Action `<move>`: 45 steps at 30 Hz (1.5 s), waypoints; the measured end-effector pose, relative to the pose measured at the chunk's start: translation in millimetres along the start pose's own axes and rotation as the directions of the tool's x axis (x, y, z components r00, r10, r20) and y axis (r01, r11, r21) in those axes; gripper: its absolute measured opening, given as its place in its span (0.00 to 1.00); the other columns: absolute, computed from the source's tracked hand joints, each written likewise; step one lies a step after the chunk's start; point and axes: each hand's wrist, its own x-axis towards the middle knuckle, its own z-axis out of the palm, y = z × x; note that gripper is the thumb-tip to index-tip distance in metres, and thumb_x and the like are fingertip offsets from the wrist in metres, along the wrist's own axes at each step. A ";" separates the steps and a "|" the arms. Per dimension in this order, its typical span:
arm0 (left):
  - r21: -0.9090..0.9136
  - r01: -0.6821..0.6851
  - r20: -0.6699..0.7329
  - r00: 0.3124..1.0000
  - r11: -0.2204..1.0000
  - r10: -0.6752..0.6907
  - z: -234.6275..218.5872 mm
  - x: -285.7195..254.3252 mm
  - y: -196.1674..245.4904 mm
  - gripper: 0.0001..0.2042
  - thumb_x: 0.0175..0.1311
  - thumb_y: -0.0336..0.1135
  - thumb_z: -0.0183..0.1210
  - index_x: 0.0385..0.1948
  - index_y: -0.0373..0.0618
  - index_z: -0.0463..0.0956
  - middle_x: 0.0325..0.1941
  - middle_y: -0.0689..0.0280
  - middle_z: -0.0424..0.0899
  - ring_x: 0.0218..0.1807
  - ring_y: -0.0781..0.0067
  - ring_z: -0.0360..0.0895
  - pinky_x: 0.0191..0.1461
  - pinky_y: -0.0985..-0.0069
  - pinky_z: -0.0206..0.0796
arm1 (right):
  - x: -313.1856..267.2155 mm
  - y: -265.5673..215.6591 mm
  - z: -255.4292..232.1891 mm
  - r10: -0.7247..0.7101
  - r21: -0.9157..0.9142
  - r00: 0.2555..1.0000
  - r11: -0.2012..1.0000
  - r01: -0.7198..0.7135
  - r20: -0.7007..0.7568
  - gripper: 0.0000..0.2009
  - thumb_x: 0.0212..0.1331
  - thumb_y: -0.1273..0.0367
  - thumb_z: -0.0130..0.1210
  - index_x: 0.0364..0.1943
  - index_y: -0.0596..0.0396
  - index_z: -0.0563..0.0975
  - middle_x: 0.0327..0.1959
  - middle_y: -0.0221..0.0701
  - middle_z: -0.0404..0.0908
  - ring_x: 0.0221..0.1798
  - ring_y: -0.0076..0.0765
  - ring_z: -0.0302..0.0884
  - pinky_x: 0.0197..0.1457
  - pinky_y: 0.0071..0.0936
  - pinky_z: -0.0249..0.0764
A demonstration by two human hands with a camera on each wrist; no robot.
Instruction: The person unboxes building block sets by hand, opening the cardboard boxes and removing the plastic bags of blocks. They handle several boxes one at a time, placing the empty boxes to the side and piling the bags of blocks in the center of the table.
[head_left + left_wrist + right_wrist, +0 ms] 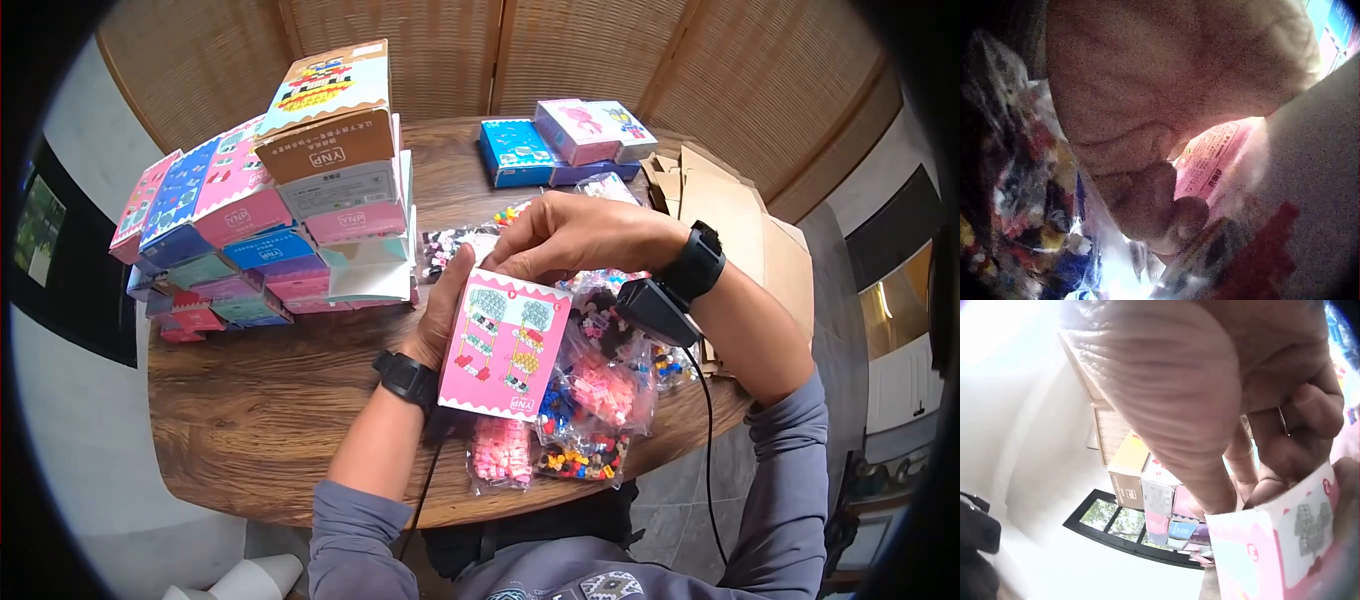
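Observation:
A pink and white printed box (505,343), with toy-brick pictures on its side, is held over the table in my left hand (437,310). The left thumb lies along the box's left side, and the left wrist view shows the left palm and bent fingers (1147,212) close beside it. My right hand (590,235) is at the box's upper end. In the right wrist view its thumb and bent fingers (1266,487) reach behind the rim of the box (1254,550), which hides the fingertips; I cannot tell what they hold there.
Clear bags of small bricks (605,390) lie under and right of the box, with another bag (450,250) beyond it. A tall stack of printed boxes (270,235) stands at left. More boxes (515,150) sit at the back, and flattened cardboard (740,230) lies at right.

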 end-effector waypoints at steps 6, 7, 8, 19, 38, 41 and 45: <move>0.008 0.023 0.031 0.999 1.000 -0.023 -0.4 -0.3 2.5 0.47 0.55 0.75 0.53 0.65 0.39 0.61 0.57 0.55 0.76 0.56 0.60 0.78 0.59 0.64 0.75 | 1.1 0.2 2.8 -0.040 -0.124 0.994 0.992 0.027 -0.106 0.13 0.62 0.64 0.60 0.40 0.61 0.85 0.27 0.24 0.83 0.29 0.16 0.74 0.35 0.17 0.71; 0.030 0.001 0.017 1.000 1.000 -0.002 5.0 -0.2 3.8 0.47 0.55 0.74 0.54 0.64 0.39 0.62 0.55 0.56 0.76 0.56 0.59 0.78 0.59 0.62 0.74 | -2.0 -1.2 3.1 -0.078 -0.153 0.986 0.987 0.056 -0.146 0.13 0.62 0.64 0.60 0.40 0.61 0.85 0.27 0.24 0.83 0.29 0.16 0.74 0.35 0.17 0.70; 0.057 -0.029 -0.021 0.999 0.998 0.031 7.4 -0.5 4.0 0.47 0.55 0.74 0.54 0.64 0.39 0.61 0.56 0.56 0.76 0.56 0.59 0.78 0.60 0.62 0.74 | -5.6 -3.0 3.0 -0.117 -0.182 0.976 0.980 0.083 -0.185 0.13 0.62 0.64 0.60 0.39 0.61 0.85 0.27 0.24 0.83 0.29 0.16 0.74 0.34 0.18 0.70; 0.137 -0.080 -0.087 0.992 0.987 0.093 12.2 -2.8 5.7 0.50 0.55 0.74 0.55 0.67 0.36 0.58 0.62 0.49 0.73 0.58 0.55 0.78 0.59 0.60 0.75 | -63.4 -4.7 -37.3 -0.285 0.016 0.643 0.907 0.420 -0.711 0.12 0.67 0.63 0.58 0.45 0.57 0.81 0.33 0.23 0.82 0.34 0.14 0.77 0.34 0.12 0.71; 0.031 -0.047 -0.038 0.998 0.998 0.048 -9.1 1.0 -0.5 0.57 0.45 0.81 0.53 0.65 0.32 0.61 0.54 0.44 0.78 0.52 0.51 0.81 0.53 0.60 0.79 | -68.1 24.7 -3.8 -0.493 -0.777 0.837 0.613 0.142 -0.236 0.07 0.56 0.72 0.64 0.38 0.55 0.82 0.40 0.34 0.79 0.40 0.38 0.79 0.41 0.33 0.76; 0.063 -0.055 -0.042 0.997 0.997 0.058 -7.4 0.5 -0.1 0.57 0.45 0.82 0.53 0.64 0.32 0.61 0.54 0.44 0.78 0.52 0.51 0.81 0.52 0.60 0.79 | -69.0 20.3 -0.1 -0.481 -0.798 0.845 0.592 0.116 -0.234 0.08 0.56 0.71 0.64 0.39 0.55 0.82 0.37 0.34 0.80 0.37 0.38 0.79 0.39 0.33 0.77; 0.101 -0.061 0.013 0.998 0.993 0.060 -2.8 0.8 2.3 0.58 0.45 0.82 0.52 0.64 0.32 0.61 0.55 0.45 0.77 0.53 0.51 0.81 0.52 0.60 0.79 | -67.5 8.8 5.9 -0.488 -0.712 0.781 0.698 0.079 -0.391 0.10 0.61 0.69 0.62 0.43 0.58 0.81 0.36 0.34 0.82 0.36 0.32 0.79 0.34 0.29 0.76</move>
